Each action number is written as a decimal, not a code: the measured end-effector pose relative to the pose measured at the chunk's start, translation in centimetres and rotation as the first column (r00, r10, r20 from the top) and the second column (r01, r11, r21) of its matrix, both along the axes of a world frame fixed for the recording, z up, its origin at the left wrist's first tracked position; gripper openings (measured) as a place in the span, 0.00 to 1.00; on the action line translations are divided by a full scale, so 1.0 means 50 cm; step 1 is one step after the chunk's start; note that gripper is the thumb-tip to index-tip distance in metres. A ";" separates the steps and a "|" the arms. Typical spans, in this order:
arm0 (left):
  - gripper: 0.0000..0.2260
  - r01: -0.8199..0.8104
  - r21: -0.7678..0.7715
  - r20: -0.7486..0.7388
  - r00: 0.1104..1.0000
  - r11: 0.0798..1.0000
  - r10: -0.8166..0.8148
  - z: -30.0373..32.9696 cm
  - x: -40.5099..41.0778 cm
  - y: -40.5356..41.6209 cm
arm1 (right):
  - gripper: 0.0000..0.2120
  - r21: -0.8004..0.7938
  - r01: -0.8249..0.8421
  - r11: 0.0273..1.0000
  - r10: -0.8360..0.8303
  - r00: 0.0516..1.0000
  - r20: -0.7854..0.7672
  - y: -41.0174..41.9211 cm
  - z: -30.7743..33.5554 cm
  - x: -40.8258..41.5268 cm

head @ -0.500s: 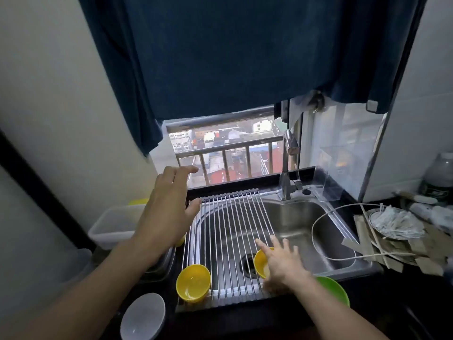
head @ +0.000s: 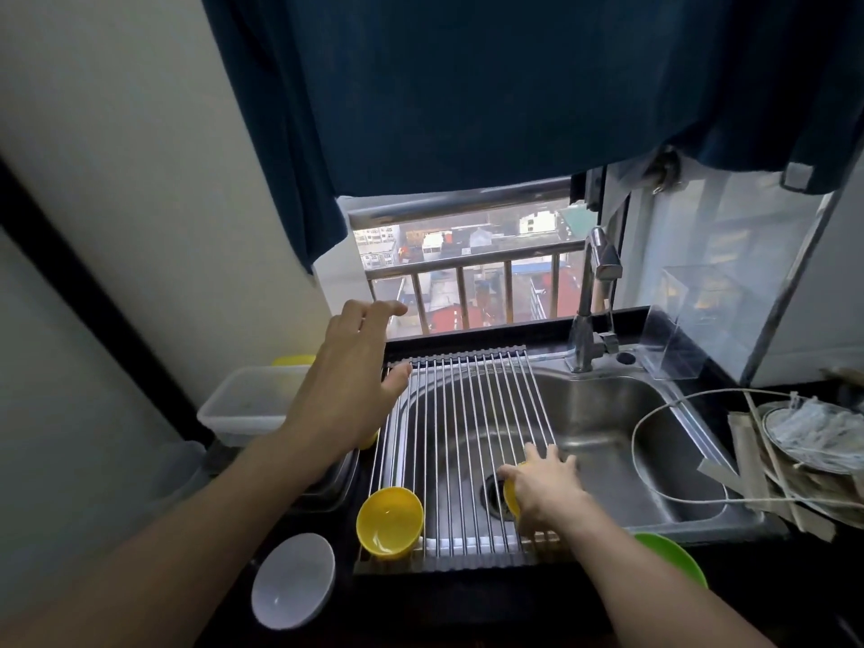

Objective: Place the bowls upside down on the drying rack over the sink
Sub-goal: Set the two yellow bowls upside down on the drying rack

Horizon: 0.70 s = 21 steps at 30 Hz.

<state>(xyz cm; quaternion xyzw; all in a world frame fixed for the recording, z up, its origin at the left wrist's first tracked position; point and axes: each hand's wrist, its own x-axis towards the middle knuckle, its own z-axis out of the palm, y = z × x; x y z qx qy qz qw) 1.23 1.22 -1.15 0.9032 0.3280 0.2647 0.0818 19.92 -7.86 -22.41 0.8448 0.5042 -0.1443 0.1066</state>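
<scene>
A roll-up metal drying rack (head: 463,413) lies across the left half of the steel sink (head: 654,441). My right hand (head: 544,484) covers a small yellow bowl (head: 510,495) on the rack's near right part; only the bowl's left edge shows. A second yellow bowl (head: 389,521) sits upright at the rack's near left corner. A white bowl (head: 293,579) rests upright on the dark counter, lower left. Part of a green bowl (head: 673,561) shows beside my right forearm. My left hand (head: 346,390) hovers with fingers spread over the rack's left edge, holding nothing.
A tap (head: 591,311) stands behind the sink. A clear plastic tub (head: 248,399) and metal trays sit left of the rack. A white cord loop (head: 654,423), chopstick wrappers and a plate (head: 813,441) clutter the right counter. A clear screen (head: 701,320) stands at the back right.
My right hand has closed further over the yellow bowl, hiding more of it. My left hand has barely moved.
</scene>
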 end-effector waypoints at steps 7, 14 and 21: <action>0.26 0.006 -0.039 -0.024 1.000 0.999 -0.007 -0.017 0.003 0.003 | 0.41 0.265 0.198 0.944 -0.101 0.935 -0.339 0.039 0.020 -0.005; 0.26 -0.003 -0.058 -0.031 1.000 0.998 0.001 -0.051 -0.002 0.019 | 0.39 0.434 0.593 0.678 -0.095 0.656 -0.749 0.086 -0.002 0.020; 0.27 -0.030 -0.052 -0.058 0.998 0.998 0.027 -0.086 -0.006 0.046 | 0.37 0.532 0.695 0.484 -0.035 0.623 -0.781 0.124 -0.050 0.037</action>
